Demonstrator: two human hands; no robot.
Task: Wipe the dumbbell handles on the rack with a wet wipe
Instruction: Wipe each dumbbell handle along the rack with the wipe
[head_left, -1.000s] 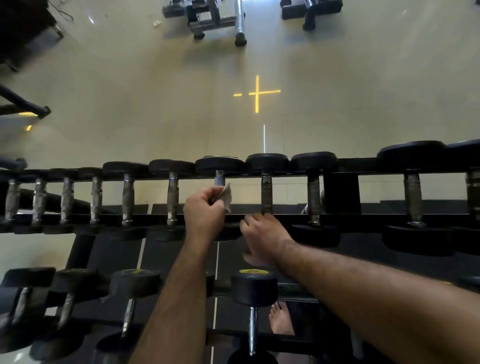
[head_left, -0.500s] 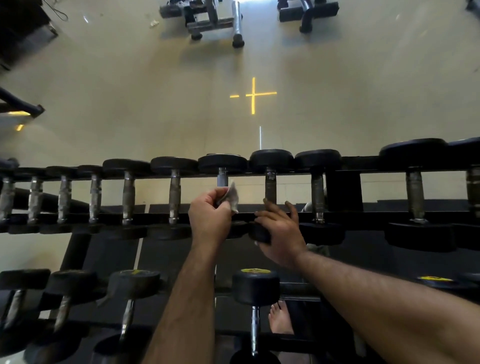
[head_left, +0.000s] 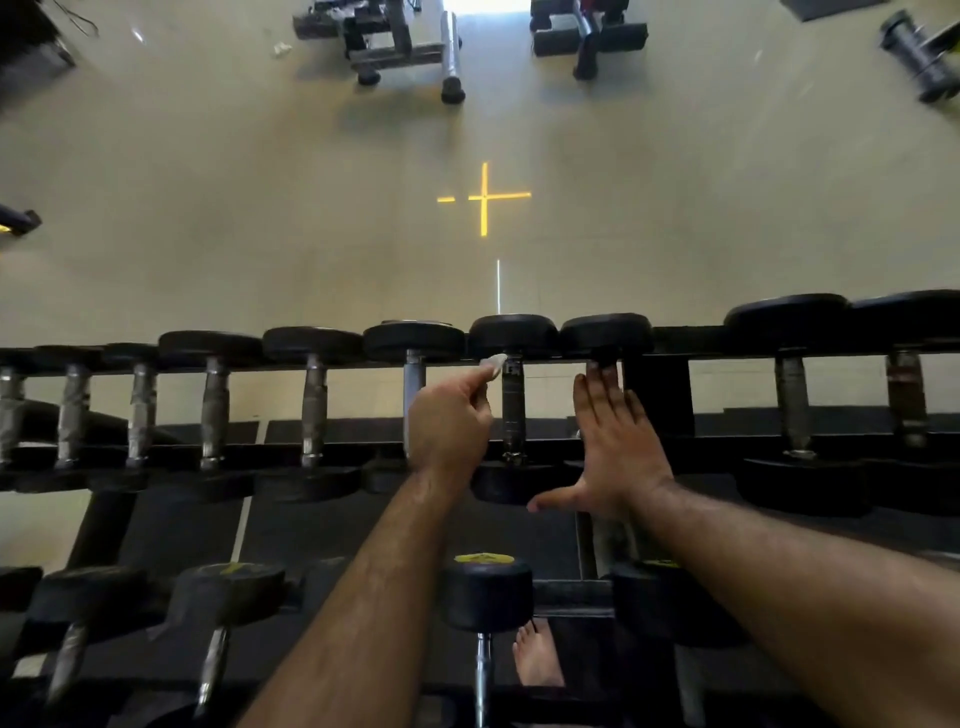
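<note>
A black dumbbell rack (head_left: 660, 395) runs across the view, its top row holding several dumbbells with metal handles. My left hand (head_left: 449, 421) pinches a small white wet wipe (head_left: 493, 364) at the far end of one handle (head_left: 513, 405), between that handle and the one (head_left: 414, 384) to its left. My right hand (head_left: 613, 441) lies flat with straight fingers over the dumbbell to the right; its fingertips touch the far black head (head_left: 605, 332) and it hides that handle.
A lower row carries more dumbbells, one with a yellow label (head_left: 485, 592) below my arms. A bare foot (head_left: 537, 657) shows under the rack. Gym benches (head_left: 400, 41) stand on the pale floor beyond, which bears a yellow cross mark (head_left: 484, 197).
My left hand has carried the wipe from one handle to the far end of the handle to its right. My right hand let go of the near dumbbell head and stretched flat over the dumbbell beside it.
</note>
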